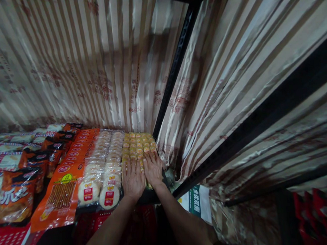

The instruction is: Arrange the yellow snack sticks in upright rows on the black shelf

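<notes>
My left hand (132,178) and my right hand (153,168) lie flat side by side, fingers stretched out, on a stack of clear packs of small golden pastries (138,143) at the right end of a shelf. Both palms press on the near part of the packs. To the left of my left hand lie clear sleeves of round white rice crackers (104,169) with red labels. Nothing is gripped in either hand.
Orange snack packs (68,176) and dark orange-black bags (17,192) fill the shelf further left. A striped, shiny curtain (89,60) hangs behind and to the right. A black shelf post (175,64) rises at the corner. Red crates (323,211) stand at the lower right.
</notes>
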Tool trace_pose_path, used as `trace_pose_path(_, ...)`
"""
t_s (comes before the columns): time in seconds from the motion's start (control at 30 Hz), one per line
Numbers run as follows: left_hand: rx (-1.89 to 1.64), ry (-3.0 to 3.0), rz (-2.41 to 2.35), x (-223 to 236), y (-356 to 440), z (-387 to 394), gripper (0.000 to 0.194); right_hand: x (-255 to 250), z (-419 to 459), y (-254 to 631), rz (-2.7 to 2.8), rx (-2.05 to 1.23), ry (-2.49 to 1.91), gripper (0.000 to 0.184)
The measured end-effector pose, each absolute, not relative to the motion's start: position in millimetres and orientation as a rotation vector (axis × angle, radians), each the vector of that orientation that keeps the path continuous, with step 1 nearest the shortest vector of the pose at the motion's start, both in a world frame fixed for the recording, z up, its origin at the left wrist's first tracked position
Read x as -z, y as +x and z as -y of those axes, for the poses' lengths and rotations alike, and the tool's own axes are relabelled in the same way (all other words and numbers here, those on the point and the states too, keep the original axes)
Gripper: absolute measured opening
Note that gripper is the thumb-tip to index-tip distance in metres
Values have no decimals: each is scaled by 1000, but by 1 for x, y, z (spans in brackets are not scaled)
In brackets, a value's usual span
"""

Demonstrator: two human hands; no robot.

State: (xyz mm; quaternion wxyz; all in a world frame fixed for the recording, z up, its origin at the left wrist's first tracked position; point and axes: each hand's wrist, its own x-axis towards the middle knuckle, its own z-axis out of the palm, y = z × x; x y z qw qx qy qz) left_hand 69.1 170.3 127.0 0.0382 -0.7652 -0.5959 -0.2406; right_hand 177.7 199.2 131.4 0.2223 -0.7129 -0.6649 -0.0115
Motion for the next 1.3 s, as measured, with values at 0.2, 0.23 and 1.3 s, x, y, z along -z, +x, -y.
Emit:
trace_pose_path(0.2,760,-2328,1817,-136,69,-175,49,-139,-205,177,1808,52,-2006,41)
trace_pose_path(0.23,771,-2322,1810,-139,69,-178,50,-141,-209,178,1812,72,-2013,41)
trace_pose_path(1.3,320,-2653,1768,-158,72,-265,44,-151,-266,181,1979,-129,-2099,48)
